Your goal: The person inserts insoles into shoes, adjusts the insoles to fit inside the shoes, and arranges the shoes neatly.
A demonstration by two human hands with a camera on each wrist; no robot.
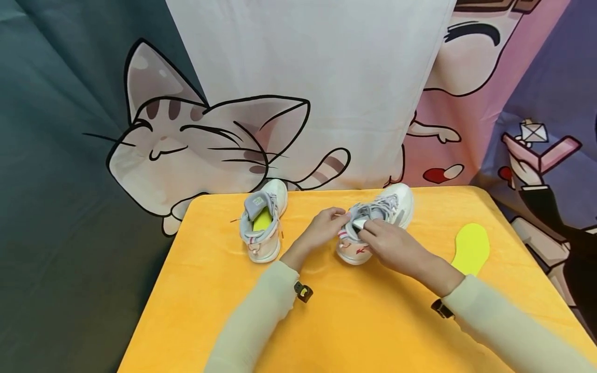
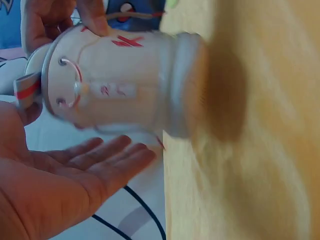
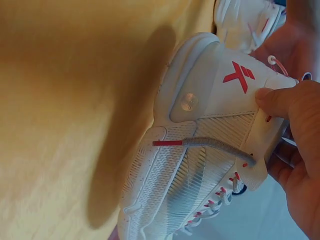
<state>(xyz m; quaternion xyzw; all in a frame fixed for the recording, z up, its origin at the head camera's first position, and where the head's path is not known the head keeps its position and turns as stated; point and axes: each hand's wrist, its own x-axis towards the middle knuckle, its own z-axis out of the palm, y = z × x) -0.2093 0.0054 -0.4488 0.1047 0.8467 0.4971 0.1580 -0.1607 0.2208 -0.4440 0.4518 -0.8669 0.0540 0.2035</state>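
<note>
A white-and-cream shoe (image 1: 402, 204) with grey laces and red marks stands between my two hands, with a strip of shadow beside its sole in both wrist views. My right hand (image 1: 392, 246) grips the collar, thumb (image 3: 274, 102) on the outer side and fingers over the opening. A pale piece shows by those fingers; I cannot tell what it is. My left hand (image 1: 322, 230) holds the opposite side of the collar. In the left wrist view its thumb hooks behind the heel tab (image 2: 27, 90) while the other fingers (image 2: 107, 165) extend straight along the shoe's side.
The matching shoe (image 1: 266, 243) sits at the left with a yellow-green insole (image 1: 262, 220) inside. Another yellow-green insole (image 1: 473, 246) lies flat to the right, beyond my right forearm. The yellow table (image 1: 196, 311) ends at a printed cloth backdrop (image 1: 303, 62).
</note>
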